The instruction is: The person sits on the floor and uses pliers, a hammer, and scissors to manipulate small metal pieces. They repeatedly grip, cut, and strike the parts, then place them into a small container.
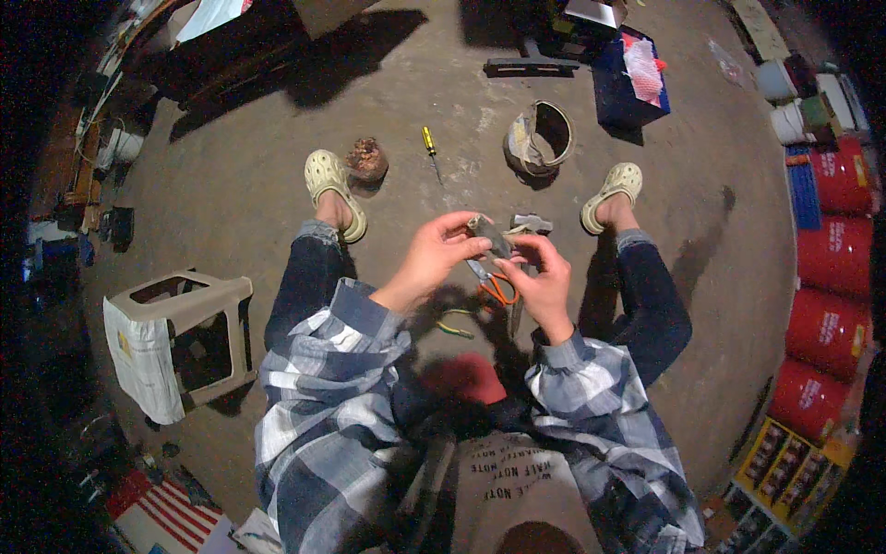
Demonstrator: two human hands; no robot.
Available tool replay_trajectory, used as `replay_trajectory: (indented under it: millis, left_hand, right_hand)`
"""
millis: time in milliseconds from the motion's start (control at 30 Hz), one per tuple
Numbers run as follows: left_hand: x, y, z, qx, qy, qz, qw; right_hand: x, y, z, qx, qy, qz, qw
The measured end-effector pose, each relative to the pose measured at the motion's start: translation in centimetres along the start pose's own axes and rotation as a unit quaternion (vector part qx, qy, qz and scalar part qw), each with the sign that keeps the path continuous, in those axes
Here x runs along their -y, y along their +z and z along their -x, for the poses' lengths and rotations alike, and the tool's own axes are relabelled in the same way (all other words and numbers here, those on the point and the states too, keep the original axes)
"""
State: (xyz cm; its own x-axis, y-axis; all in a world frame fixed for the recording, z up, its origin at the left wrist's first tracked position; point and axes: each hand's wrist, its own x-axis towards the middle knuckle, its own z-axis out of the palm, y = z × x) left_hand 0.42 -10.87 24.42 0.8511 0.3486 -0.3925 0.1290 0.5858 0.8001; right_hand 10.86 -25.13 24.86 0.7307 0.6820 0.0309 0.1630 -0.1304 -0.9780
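My left hand (pixel 438 254) and my right hand (pixel 540 268) are closed together on a small dark grey, worn piece (pixel 492 236), held between fingers and thumbs. Below it on the concrete lie orange-handled scissors (pixel 501 292), partly hidden by my right hand, and a small yellow-green-handled tool (pixel 454 328). A hammer head (pixel 537 223) shows just beyond the held piece. Farther forward are a yellow screwdriver (pixel 429 140), a brown, crumbly lump (pixel 367 159) by my left shoe, and a battered open can (pixel 523 146).
A beige plastic frame (pixel 175 295) with white wrap stands at left. Red drums (pixel 826 254) line the right side, above yellow crates (pixel 784 457). A dark blue box (pixel 616 97) with pink mesh sits at the top, near dark furniture (pixel 231 46).
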Motion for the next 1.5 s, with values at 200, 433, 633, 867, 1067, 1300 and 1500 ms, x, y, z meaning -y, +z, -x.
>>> replay_trajectory:
  millis: [200,433,633,867,1067,1300,1500]
  left_hand:
    - [-0.8,-0.7,-0.2,0.048,0.059,-0.081,0.994]
    - [-0.1,-1.4,-1.2,0.085,0.051,-0.048,0.994]
    - [1.7,-2.5,-1.5,-0.037,-0.045,-0.084,0.995]
    - [3.4,-4.2,-1.8,-0.098,-0.093,-0.176,0.975]
    - [3.0,-3.3,-1.7,-0.063,-0.09,-0.177,0.978]
    - [3.8,-3.5,-1.0,-0.076,-0.122,-0.199,0.969]
    - [3.1,-3.2,-1.3,-0.075,-0.138,-0.217,0.963]
  right_hand:
    - [-2.7,-1.4,1.2,-0.026,0.059,0.031,0.997]
    - [-6.7,-3.5,2.5,0.173,0.084,0.398,0.897]
    - [-7.5,-3.5,-1.5,0.015,0.134,0.153,0.979]
    - [-16.0,-3.1,-13.8,-0.108,-0.008,0.412,0.905]
    - [-20.7,-2.7,-14.4,-0.036,0.02,0.574,0.818]
    - [-21.3,-0.9,-10.4,-0.075,-0.014,0.516,0.853]
    - [-20.7,-3.1,-13.3,-0.139,0.154,0.401,0.892]
